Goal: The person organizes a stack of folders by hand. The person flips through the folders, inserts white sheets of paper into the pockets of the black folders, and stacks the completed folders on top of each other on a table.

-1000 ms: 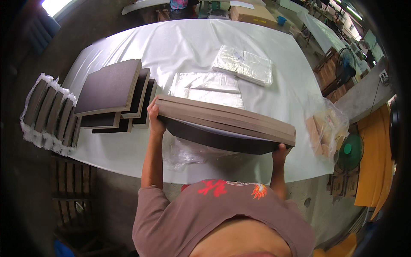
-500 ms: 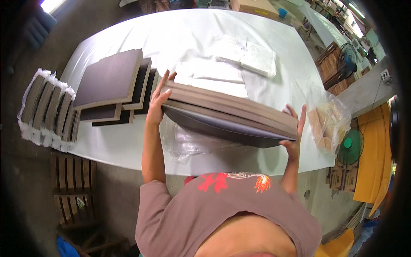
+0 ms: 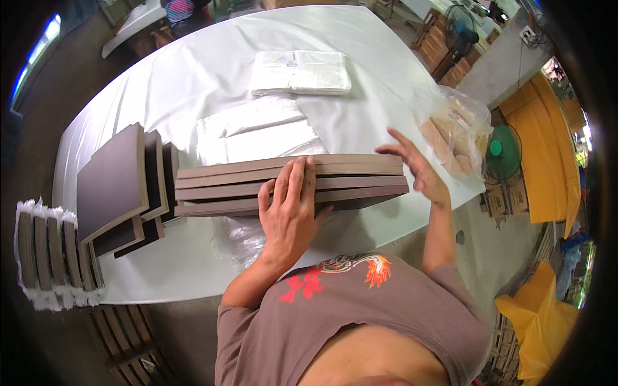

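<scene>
My left hand [image 3: 291, 212] lies flat and open against the near edge of a stack of brown boards [image 3: 290, 184], fingers [image 3: 298, 182] spread upward across the layered edges, palm pressing on the lower boards. It grips nothing; it only rests against the stack. The stack lies on its side on the white-covered table [image 3: 193, 83], stretching from just left of my left hand across to my right hand.

My right hand [image 3: 415, 168] is at the far right end of the same stack, open with the fingers splayed, the fingertips touching the top right corner of the boards. It does not close around anything.

Beneath my left hand and the stack, crumpled clear plastic [image 3: 241, 239] spills toward the table's near edge. Just beyond the stack, past my fingers, flat clear plastic bags [image 3: 257, 132] lie on the cloth, and farther out sits a neat pile of folded bags [image 3: 301, 72].

To the left of my left hand, a leaning group of dark brown boards [image 3: 119, 183] is fanned out on the table, touching or nearly touching the stack's left end. Farther left, at the table's corner, wrapped boards stand in a row with white padding [image 3: 55, 260].

To the right of my right hand, a clear bag of tan pieces [image 3: 450, 132] sits at the table's edge. Beyond it, off the table, stands a green fan [image 3: 501, 151].
</scene>
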`<action>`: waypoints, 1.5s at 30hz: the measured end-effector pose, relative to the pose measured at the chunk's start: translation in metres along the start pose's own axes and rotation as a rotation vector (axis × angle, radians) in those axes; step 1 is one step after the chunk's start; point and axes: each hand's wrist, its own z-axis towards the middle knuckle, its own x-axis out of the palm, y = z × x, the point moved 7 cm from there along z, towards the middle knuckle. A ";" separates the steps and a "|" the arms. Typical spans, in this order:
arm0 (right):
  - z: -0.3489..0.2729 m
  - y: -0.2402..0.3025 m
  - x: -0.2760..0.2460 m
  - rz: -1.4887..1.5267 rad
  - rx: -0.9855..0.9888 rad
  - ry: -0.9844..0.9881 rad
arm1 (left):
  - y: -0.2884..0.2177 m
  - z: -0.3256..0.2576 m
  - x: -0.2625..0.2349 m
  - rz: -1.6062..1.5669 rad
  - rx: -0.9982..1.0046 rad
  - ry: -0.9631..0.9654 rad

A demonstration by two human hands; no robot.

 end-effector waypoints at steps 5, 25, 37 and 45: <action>0.054 0.036 -0.002 -0.336 -0.005 0.235 | 0.002 0.010 0.001 -0.005 -0.046 0.048; 0.113 -0.008 0.048 -0.266 0.450 0.877 | 0.003 0.002 0.002 0.058 0.016 0.075; 0.116 0.024 0.055 -0.544 -0.110 0.731 | 0.002 -0.001 0.005 0.066 -0.032 0.096; 0.116 0.014 0.051 -0.610 -0.059 0.745 | 0.000 0.001 0.002 0.085 -0.058 0.143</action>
